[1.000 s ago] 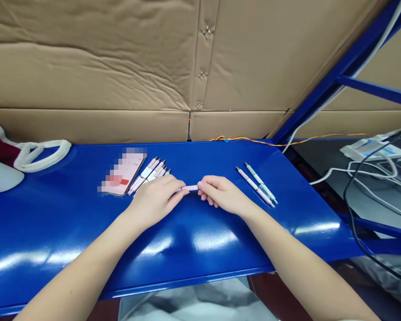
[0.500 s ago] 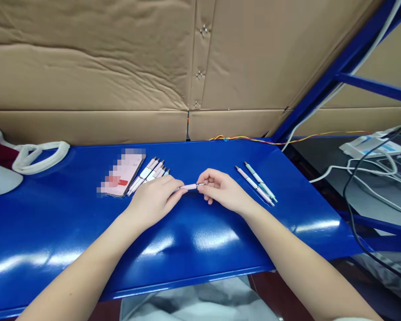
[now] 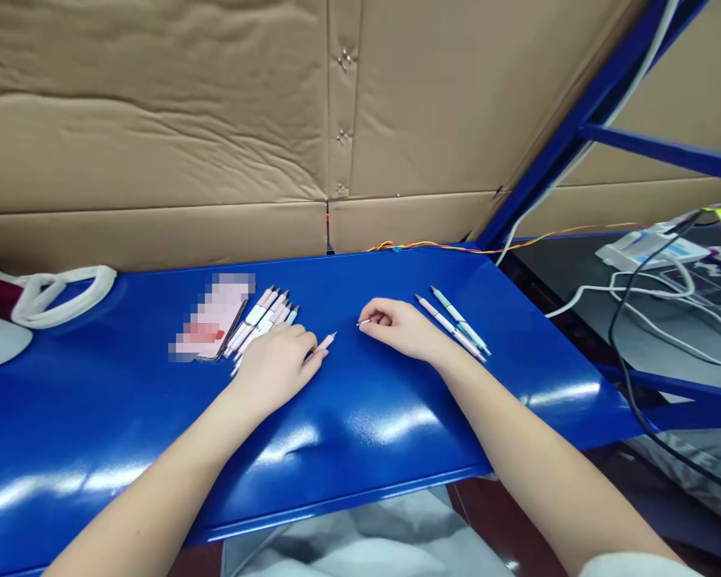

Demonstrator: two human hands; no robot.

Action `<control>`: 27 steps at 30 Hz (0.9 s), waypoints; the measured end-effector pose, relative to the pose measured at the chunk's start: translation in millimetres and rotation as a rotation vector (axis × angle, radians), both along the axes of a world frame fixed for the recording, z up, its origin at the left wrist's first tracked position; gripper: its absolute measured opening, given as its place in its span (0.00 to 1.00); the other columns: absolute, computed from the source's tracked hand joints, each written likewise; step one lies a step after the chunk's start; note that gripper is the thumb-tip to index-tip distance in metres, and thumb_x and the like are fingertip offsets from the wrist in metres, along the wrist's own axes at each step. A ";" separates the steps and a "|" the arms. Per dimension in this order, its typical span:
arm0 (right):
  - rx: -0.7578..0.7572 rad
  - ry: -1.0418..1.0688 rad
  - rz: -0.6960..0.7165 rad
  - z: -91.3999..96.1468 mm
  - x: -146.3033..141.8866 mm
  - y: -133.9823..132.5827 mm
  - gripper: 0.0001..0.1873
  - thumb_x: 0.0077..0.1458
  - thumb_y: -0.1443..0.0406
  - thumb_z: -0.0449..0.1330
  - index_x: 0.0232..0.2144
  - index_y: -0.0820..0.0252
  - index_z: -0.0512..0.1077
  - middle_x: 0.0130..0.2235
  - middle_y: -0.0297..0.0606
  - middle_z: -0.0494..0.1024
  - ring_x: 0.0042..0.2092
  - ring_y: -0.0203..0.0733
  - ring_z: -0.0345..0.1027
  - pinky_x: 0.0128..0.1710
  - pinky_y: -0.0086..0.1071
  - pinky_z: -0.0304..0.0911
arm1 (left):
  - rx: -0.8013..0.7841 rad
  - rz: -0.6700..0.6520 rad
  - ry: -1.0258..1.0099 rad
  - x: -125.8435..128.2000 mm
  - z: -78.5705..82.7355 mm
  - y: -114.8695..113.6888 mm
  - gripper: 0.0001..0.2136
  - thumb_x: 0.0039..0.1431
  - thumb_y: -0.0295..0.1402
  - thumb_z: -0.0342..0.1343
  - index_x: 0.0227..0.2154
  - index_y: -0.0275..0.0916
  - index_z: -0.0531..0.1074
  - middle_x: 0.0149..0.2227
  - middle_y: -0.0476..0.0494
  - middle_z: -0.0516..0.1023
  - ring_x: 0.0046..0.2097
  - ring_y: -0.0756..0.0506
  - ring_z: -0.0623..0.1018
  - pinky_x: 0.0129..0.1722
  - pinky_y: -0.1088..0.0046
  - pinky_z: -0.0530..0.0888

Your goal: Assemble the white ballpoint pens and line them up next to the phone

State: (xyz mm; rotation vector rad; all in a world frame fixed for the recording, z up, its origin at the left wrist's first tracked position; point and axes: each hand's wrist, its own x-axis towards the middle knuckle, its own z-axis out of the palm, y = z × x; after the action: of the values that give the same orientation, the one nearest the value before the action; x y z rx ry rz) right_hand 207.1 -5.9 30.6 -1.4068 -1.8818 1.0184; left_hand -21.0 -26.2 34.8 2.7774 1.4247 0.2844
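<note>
My left hand [image 3: 276, 361] is closed around a pale pink pen [image 3: 324, 344], whose narrow end sticks out to the right past thumb and fingers. Across a gap of bare blue surface, my right hand [image 3: 396, 324] is closed in a pinch on a small silvery pen part [image 3: 364, 322]; its exact kind is too small to tell. Partly behind my left hand lies a bunch of several pink and pale green pens [image 3: 261, 308]. To the right of my right hand, a pink pen [image 3: 450, 327] and a mint green pen [image 3: 461, 320] lie side by side.
A phone-like flat pink item [image 3: 213, 320], partly blurred out, lies left of the pens on the blue table [image 3: 126, 401]. A white-strapped object [image 3: 66, 292] sits at far left. White cables [image 3: 649, 296] and a blue frame post [image 3: 553, 136] stand at right; cardboard [image 3: 216, 160] backs the table.
My hands have moved apart. The small silvery part has come away from the pen's end with my right hand, while the pen stays in my left. The view has shifted slightly.
</note>
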 end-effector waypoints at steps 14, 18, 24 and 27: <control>-0.041 0.093 0.173 -2.5 -21.2 -8.7 0.08 0.51 0.63 0.58 0.29 0.61 0.75 0.31 0.34 0.77 0.34 0.37 0.69 0.36 0.29 0.62 | 0.195 -0.166 -0.205 6.8 -19.6 3.0 0.12 0.64 0.35 0.45 0.35 0.41 0.73 0.36 0.46 0.75 0.37 0.47 0.72 0.37 0.71 0.68; 0.059 -0.079 0.129 -2.2 -10.4 -4.0 0.05 0.51 0.65 0.59 0.29 0.61 0.74 0.29 0.33 0.76 0.31 0.35 0.67 0.34 0.28 0.61 | 0.187 -0.144 -0.193 7.8 -19.3 1.0 0.12 0.63 0.36 0.46 0.33 0.40 0.74 0.35 0.46 0.75 0.36 0.47 0.71 0.35 0.71 0.67; 0.218 -0.445 0.129 -4.6 -0.4 -1.3 0.08 0.51 0.68 0.59 0.35 0.57 0.75 0.31 0.36 0.74 0.33 0.37 0.66 0.36 0.29 0.59 | 0.133 -0.100 -0.028 14.2 -20.3 -1.0 0.12 0.62 0.39 0.49 0.35 0.39 0.74 0.39 0.44 0.73 0.39 0.43 0.69 0.34 0.69 0.67; 0.213 -0.493 0.152 -2.0 1.5 -2.8 0.11 0.51 0.67 0.60 0.39 0.56 0.75 0.31 0.36 0.73 0.34 0.38 0.66 0.36 0.30 0.59 | 0.124 -0.086 -0.027 14.4 -17.6 -1.5 0.12 0.60 0.41 0.51 0.37 0.40 0.73 0.40 0.43 0.72 0.41 0.43 0.69 0.34 0.69 0.67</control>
State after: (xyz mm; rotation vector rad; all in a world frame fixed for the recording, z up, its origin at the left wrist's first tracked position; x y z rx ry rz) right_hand 208.6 -8.7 28.6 -1.4981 -2.3987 0.5394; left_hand -6.6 -27.7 17.2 2.9104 1.3217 0.4213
